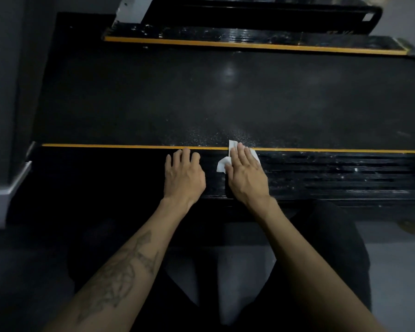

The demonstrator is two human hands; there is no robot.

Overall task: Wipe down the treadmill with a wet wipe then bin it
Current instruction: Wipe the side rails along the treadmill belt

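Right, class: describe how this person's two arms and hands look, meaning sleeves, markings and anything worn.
Both forearms are bare, with no sleeves in view. The left forearm bears a dark line tattoo along its upper side. The left hand and right hand show no gloves, rings or watch.

Dim picture here, very low light, blacks crushed across the treadmill belt (pixel 201 97). A soft pale glare spot sits on the belt up top, and specks of dust sparkle near the yellow stripe (pixel 106 146). The white wipe (pixel 223 164) is the brightest thing in view. Straight lines bow towards the edges, wide-angle bending. Corners go murky, slightly smeared, and the floor (pixel 398 271) is soft.
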